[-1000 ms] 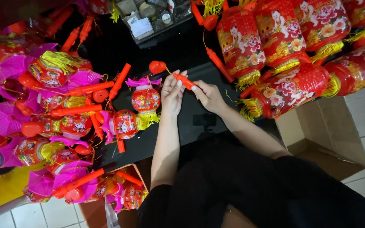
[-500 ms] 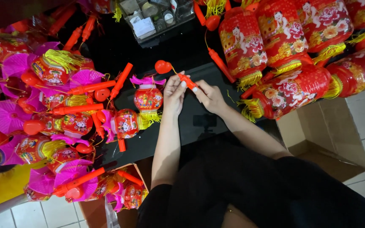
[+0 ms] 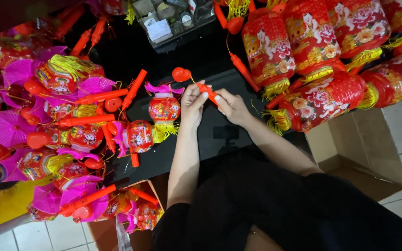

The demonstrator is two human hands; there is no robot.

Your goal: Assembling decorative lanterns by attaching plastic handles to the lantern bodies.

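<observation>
Both hands meet over a black table (image 3: 219, 139). My left hand (image 3: 192, 103) and my right hand (image 3: 231, 106) together grip a thin red stick handle (image 3: 207, 91). A fine wire runs from the stick to a small red heart-shaped piece (image 3: 181, 74) that hangs up and to the left of my fingers. Just left of my left hand lies a small red paper lantern (image 3: 164, 108) with a pink frill and yellow tassel.
A heap of small red and pink lanterns with red stick handles (image 3: 66, 125) covers the table's left side. Large red cylindrical lanterns with yellow fringe (image 3: 322, 56) lie at the right. A clear compartment box (image 3: 170, 18) sits at the far edge. An open cardboard box (image 3: 354, 153) stands on the tiled floor.
The stick and its red heart piece have shifted slightly right and away from me, with both hands still on the stick. The lantern heaps have not moved.
</observation>
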